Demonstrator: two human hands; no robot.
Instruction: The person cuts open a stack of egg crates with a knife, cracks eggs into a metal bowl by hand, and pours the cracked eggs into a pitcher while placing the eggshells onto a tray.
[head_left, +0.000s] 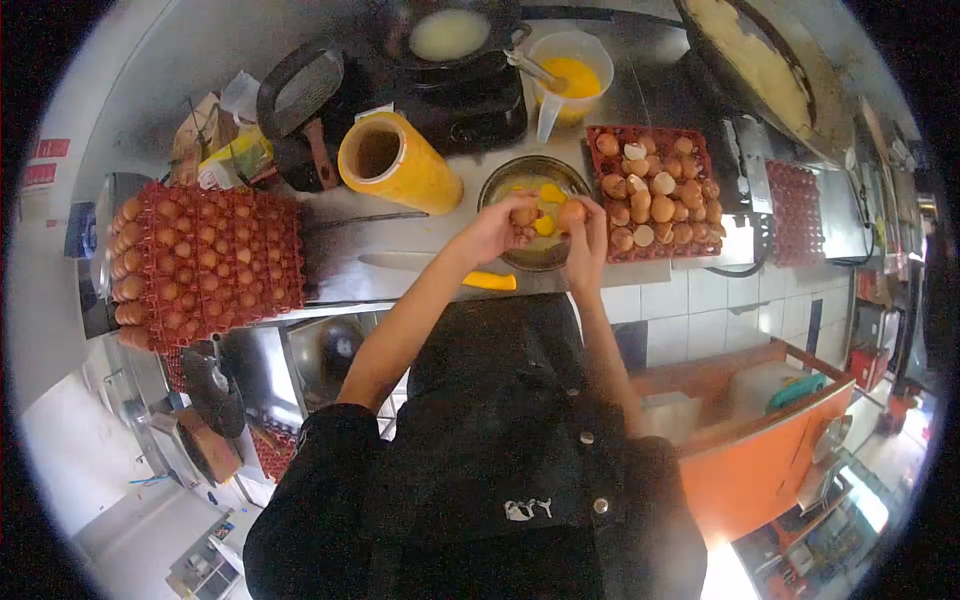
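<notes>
Over a round metal bowl (536, 258) that holds egg yolks and clear egg white, my left hand (494, 230) has its fingers curled round a brown egg or shell piece (524, 214). My right hand (588, 232) grips another brown egg or shell (572, 212) at the bowl's right rim. Whether either one is whole cannot be told. A red tray of brown eggshells (660, 195) lies just right of the bowl. Left of my left forearm is a knife with a yellow handle (490, 281).
Stacked red trays of brown eggs (215, 260) stand at the left. A yellow roll (405, 165) stands behind the knife. At the back are a pan (450, 38) and a jug of yellow liquid (572, 75) with a utensil. An orange cabinet (750, 455) is at lower right.
</notes>
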